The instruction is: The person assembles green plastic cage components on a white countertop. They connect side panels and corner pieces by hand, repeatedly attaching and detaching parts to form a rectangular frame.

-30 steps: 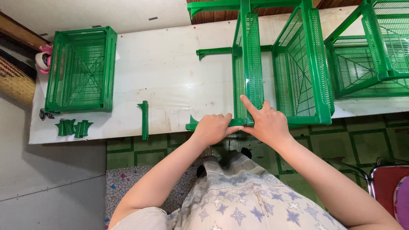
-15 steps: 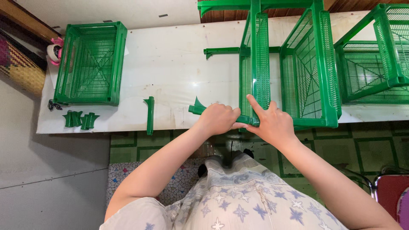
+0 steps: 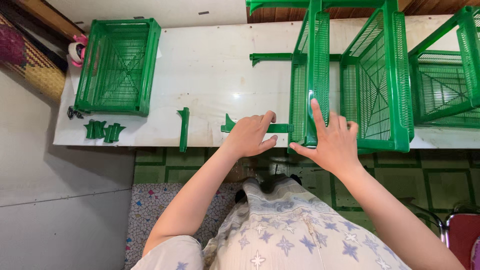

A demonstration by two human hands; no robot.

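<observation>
Left hand (image 3: 252, 134) curled around a green plastic bar (image 3: 255, 128) lying on the white table (image 3: 215, 75) near its front edge, right hand (image 3: 332, 142) fingers spread, pressing an upright green mesh basket (image 3: 311, 75), another green basket (image 3: 119, 65) far left, short green strip (image 3: 184, 127) nearby.

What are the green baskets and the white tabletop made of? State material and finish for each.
Green baskets: apparently moulded plastic, uniform bright green with a slight sheen; the thin lattice walls and one-piece rims suggest it.
White tabletop: a smooth, glossy slab, perhaps stone or laminate; it reflects a light spot and shows faint stains.
</observation>
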